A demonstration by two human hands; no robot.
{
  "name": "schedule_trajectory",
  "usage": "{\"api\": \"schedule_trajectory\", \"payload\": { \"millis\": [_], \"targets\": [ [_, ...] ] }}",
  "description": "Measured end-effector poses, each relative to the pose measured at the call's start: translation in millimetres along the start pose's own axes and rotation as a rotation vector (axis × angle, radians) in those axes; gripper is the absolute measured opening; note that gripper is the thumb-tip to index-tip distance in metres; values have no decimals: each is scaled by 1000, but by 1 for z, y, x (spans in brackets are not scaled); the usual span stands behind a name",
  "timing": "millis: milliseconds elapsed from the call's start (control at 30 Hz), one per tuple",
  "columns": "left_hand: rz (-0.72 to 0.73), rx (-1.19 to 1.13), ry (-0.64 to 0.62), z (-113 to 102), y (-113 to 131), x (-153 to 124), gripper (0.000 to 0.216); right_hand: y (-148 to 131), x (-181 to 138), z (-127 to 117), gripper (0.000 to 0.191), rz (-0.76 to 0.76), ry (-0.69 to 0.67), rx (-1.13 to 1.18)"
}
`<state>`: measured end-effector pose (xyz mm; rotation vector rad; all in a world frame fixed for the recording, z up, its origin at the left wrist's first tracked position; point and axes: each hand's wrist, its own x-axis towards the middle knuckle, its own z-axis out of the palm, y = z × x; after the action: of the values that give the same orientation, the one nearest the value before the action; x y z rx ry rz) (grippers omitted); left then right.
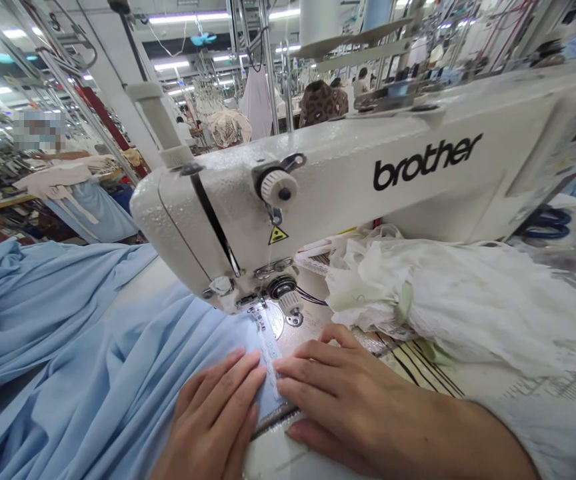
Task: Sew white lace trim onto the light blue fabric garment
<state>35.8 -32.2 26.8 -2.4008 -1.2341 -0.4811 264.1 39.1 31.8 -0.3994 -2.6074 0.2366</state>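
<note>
Long rows of sewing stations fill the garment factory hall [218, 87] I'm watching from afar through the head camera, lit by strip fluorescent ceiling lights [168, 65]. Ahead, well apart from the hands, I can make out a co-worker in a brown leopard-print head covering [323, 103], and to the left a pale blue and cream garment [83, 203] hangs at another station. Filling the middle of my view is a glossy white Brother industrial sewing machine head [318, 173], set on a white sewing table [278, 460]. Heaped across the left of the table is a large expanse of soft, pale blue fabric [68, 340], while a crumpled bundle of white, sheer fabric [443, 307] sits to the right of the machine. Behind that bundle, I can see dark blue-handled scissors [545, 223]. A narrow white lace strip [271, 360] lies along the edge of the blue fabric, running from beneath the metal presser foot [258, 310] toward the person's hands. The left hand [213, 417] rests flat on the blue fabric just beside the lace, its fingers [233, 380] extended and close together. The right hand [338, 393] presses down at the lace, its fingers [308, 363] slightly spread, with the fingertips touching the strip. Neither hand is pinching anything.
</note>
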Motion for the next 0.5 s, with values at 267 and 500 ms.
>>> {"api": "schedule_trajectory", "payload": {
  "millis": [267,500],
  "targets": [
    [-43,-29,-19,2,-10,4,33,5,12,-3,21,31,-60,36],
    [-83,-50,-55,8,-21,9,36,10,20,-2,24,60,-116,5]
  ]
}}
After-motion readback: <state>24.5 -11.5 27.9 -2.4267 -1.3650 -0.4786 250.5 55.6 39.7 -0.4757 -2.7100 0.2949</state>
